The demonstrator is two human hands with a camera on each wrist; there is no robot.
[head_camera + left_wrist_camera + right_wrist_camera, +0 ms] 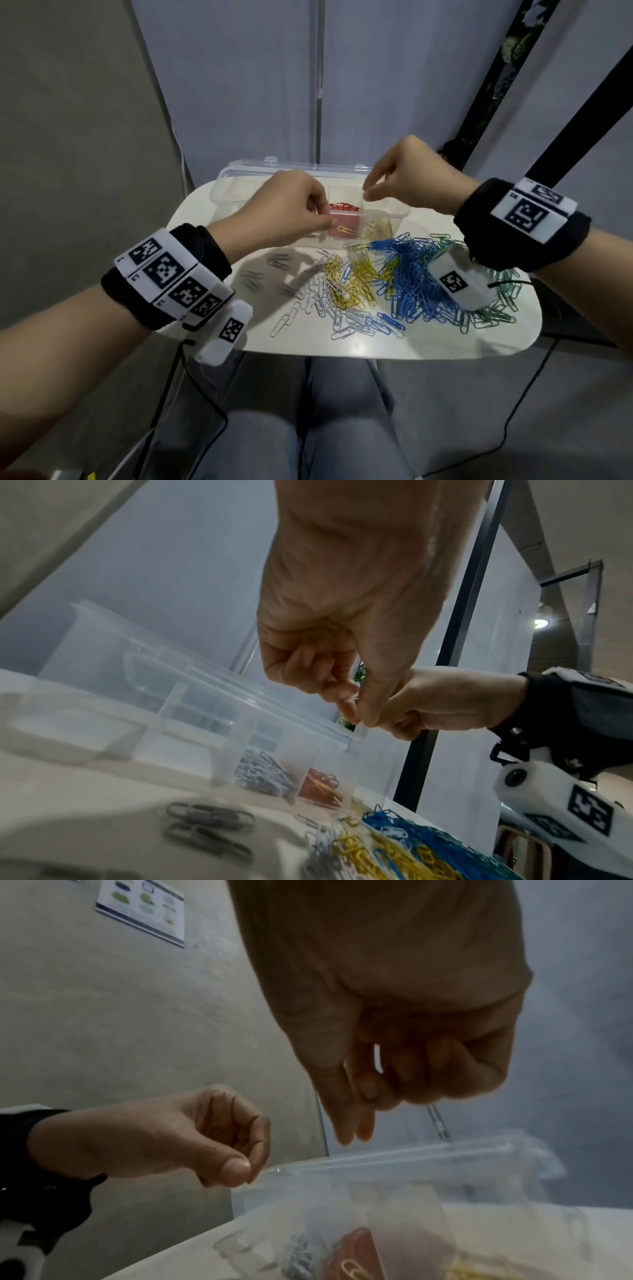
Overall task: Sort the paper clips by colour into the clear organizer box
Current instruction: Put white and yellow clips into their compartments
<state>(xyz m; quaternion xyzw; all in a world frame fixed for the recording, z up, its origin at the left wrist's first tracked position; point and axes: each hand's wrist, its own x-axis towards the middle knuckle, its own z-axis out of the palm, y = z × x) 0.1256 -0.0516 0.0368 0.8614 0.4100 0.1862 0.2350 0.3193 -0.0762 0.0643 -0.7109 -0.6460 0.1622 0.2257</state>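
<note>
The clear organizer box (222,192) stands open at the table's far side. It holds red clips (342,207), yellow clips (378,226) and grey-white clips (260,775) in separate compartments. One yellow clip (352,1267) lies on the red ones. My left hand (325,222) hovers over the box's front with thumb and forefinger pinched together (356,719), and no clip shows between them. My right hand (367,193) hangs above the divider between red and yellow. Its thumb and forefinger (352,1137) point down side by side and its other fingers are curled. Nothing shows in its grip.
Loose clips cover the white table (496,339): a blue heap (411,274), yellow ones (349,281), white ones (308,308), green ones (496,305) at the right and a few dark grey ones (253,277) at the left. The box lid (291,166) stands open behind.
</note>
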